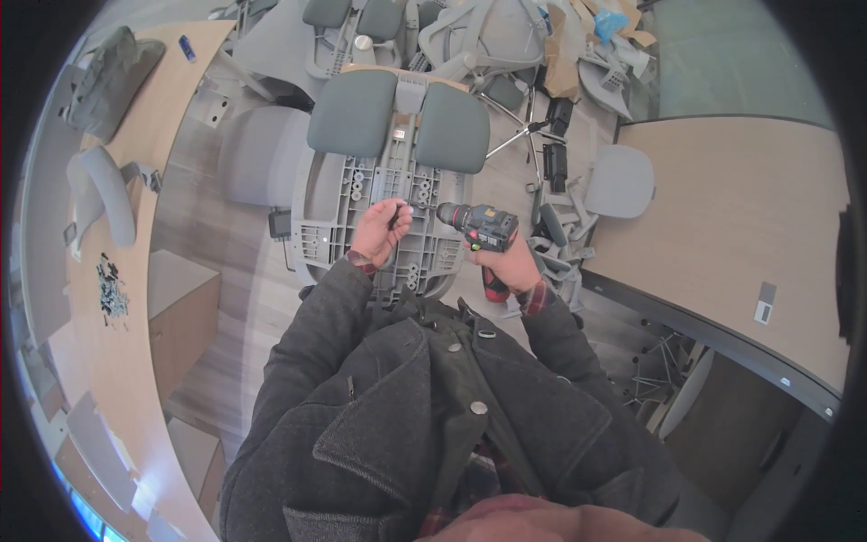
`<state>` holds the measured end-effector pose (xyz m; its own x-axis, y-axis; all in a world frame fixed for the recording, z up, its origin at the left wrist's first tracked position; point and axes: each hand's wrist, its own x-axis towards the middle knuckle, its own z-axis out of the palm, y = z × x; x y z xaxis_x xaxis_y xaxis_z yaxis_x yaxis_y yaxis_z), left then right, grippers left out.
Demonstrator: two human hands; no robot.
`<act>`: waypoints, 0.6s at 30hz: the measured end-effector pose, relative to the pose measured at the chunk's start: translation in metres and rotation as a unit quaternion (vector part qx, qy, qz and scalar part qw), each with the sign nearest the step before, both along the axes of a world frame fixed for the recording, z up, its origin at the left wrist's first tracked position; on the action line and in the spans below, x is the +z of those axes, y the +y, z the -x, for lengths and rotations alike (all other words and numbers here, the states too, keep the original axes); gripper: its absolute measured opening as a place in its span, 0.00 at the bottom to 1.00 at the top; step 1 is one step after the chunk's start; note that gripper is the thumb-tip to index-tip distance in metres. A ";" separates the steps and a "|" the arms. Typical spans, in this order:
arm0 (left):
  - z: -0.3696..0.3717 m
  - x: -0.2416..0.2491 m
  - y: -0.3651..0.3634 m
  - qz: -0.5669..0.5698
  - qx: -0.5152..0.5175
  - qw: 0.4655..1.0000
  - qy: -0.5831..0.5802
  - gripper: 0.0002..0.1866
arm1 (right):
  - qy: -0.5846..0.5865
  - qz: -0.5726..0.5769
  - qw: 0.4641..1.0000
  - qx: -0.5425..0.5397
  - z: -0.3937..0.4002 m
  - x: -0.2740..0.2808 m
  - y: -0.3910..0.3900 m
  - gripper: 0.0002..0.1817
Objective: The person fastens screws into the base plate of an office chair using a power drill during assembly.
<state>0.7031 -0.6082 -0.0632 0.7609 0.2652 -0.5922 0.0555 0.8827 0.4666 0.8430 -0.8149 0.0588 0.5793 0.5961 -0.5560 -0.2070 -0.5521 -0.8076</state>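
My right hand [513,266] grips a black and red cordless drill [483,226] by its handle, with the drill's nose aimed left. Close to the bit, my left hand [381,237] is closed in a pinch; whatever sits between its fingertips is too small to name. Under both hands lies a grey plastic chair back frame [388,262] with a ribbed grid and round bosses. Two dark green-grey pads [352,113] are at its far end, either side of a central bracket [413,90].
A wooden desk [167,316] on the left carries a pile of screws [112,289], a grey armrest part [113,194] and a bag [113,81]. On the right stands another desk [722,181]. Chair parts [488,41] crowd the floor beyond, with a paper bag [562,63].
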 end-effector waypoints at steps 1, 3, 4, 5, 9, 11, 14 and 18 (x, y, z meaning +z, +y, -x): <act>0.000 0.000 0.000 0.016 0.012 1.000 -0.005 0.14 | -0.008 0.004 1.000 0.005 0.001 0.002 0.001 0.19; 0.001 0.000 0.001 0.041 0.029 0.999 -0.011 0.16 | -0.020 0.010 1.000 0.011 0.001 0.003 0.002 0.18; 0.001 -0.003 0.001 0.055 0.032 0.998 -0.013 0.14 | -0.019 0.005 1.000 0.013 0.001 0.002 0.001 0.20; 0.001 -0.005 0.000 0.069 0.034 0.997 -0.014 0.12 | -0.018 0.000 1.000 0.015 0.000 0.001 0.000 0.22; 0.002 -0.014 -0.002 0.123 0.061 0.990 -0.035 0.08 | 0.009 -0.010 1.000 0.004 0.002 0.003 0.002 0.22; 0.002 -0.018 -0.002 0.142 0.065 0.986 -0.055 0.11 | -0.009 -0.031 0.999 0.024 0.000 -0.001 0.001 0.23; 0.000 -0.017 -0.002 0.141 0.053 0.986 -0.067 0.11 | 0.010 -0.038 0.999 0.023 -0.001 0.004 0.003 0.24; 0.000 -0.015 0.000 0.135 0.015 0.987 -0.081 0.10 | 0.035 -0.028 0.999 0.031 -0.005 0.021 0.008 0.23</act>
